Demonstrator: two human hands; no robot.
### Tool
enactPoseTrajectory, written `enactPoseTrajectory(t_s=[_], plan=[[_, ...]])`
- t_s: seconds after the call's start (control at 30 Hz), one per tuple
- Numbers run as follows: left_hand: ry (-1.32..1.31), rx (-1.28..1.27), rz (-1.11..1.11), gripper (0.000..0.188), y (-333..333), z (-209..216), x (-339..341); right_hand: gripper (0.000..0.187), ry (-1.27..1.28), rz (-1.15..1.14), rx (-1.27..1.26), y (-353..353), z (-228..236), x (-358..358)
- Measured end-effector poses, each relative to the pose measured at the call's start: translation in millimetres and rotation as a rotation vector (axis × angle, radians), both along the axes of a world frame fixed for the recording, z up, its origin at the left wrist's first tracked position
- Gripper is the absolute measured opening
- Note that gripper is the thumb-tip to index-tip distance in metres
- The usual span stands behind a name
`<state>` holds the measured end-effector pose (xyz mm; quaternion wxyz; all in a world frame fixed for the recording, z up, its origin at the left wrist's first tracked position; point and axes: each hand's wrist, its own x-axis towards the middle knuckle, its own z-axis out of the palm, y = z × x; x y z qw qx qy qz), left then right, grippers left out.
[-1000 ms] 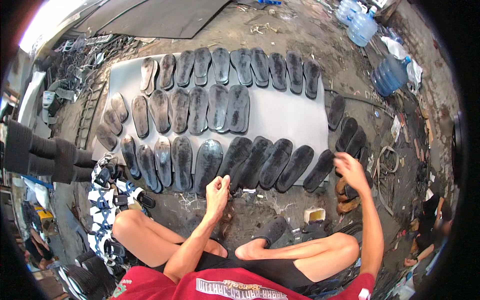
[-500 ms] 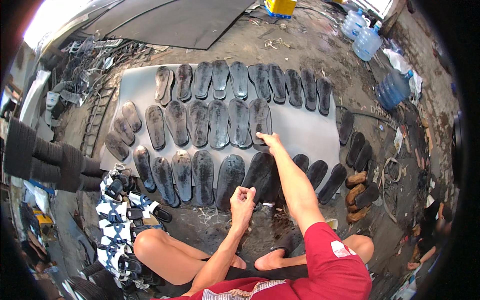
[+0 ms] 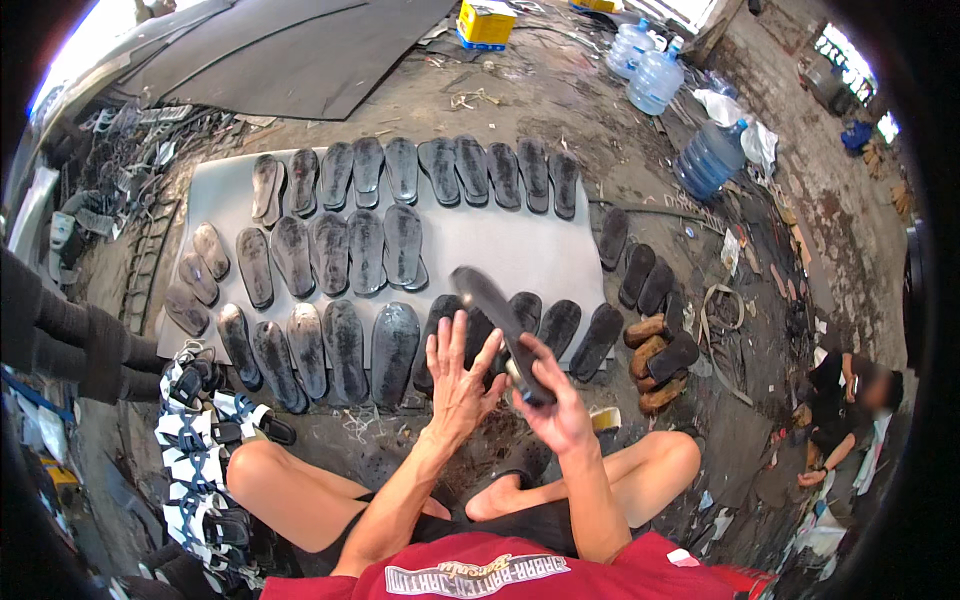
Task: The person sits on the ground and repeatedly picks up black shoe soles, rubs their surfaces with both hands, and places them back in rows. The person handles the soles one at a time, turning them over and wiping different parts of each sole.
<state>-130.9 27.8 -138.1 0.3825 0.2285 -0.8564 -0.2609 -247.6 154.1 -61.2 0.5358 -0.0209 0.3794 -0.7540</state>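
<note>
A dark shoe sole [image 3: 489,308] is gripped at its near end by my right hand [image 3: 562,408], tilted up off the ground and slightly blurred. My left hand [image 3: 455,385] is beside it, palm down, fingers spread and holding nothing; whether its thumb side touches the sole I cannot tell. Beyond and below my hands, a pale grey sheet [image 3: 490,245] carries three rows of black soles. A wide sole [image 3: 395,350] lies just left of my left hand, and another [image 3: 437,335] is partly hidden behind its fingers.
White sandals with dark straps [image 3: 187,470] are piled by my left knee. Dark rolls [image 3: 70,330] stand at the left edge. Brown, rounded forms [image 3: 657,365] lie right of the sheet, with water jugs [image 3: 712,160] farther off. Another person [image 3: 850,410] sits at the far right.
My right hand has taken the rightmost middle-row sole off the sheet and drawn it back toward me. The left hand has gone from curled to spread. The view has shifted right.
</note>
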Motion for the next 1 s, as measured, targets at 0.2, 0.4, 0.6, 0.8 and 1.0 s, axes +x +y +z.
enactPoseTrajectory(t_s=[0.2,0.4,0.6,0.8,1.0], plan=[[0.112,-0.164,-0.15,0.109,8.3,61.2,14.9,0.09,0.066,0.437,-0.268,72.8,30.4,2.6],[0.159,0.934,-0.396,0.09,41.4,91.5,31.7,0.069,1.5,0.273,-0.095,63.4,41.4,-4.6],[0.164,1.323,-0.348,0.063,44.6,101.2,43.7,0.043,0.908,0.272,0.083,71.3,24.5,25.2],[0.849,1.708,-0.786,0.082,12.6,89.3,87.1,0.053,0.076,-0.148,-0.108,100.2,1.7,-4.9],[0.981,1.671,-0.585,0.082,14.1,82.0,87.6,0.053,-0.175,-0.055,-0.412,90.4,-48.4,16.0]])
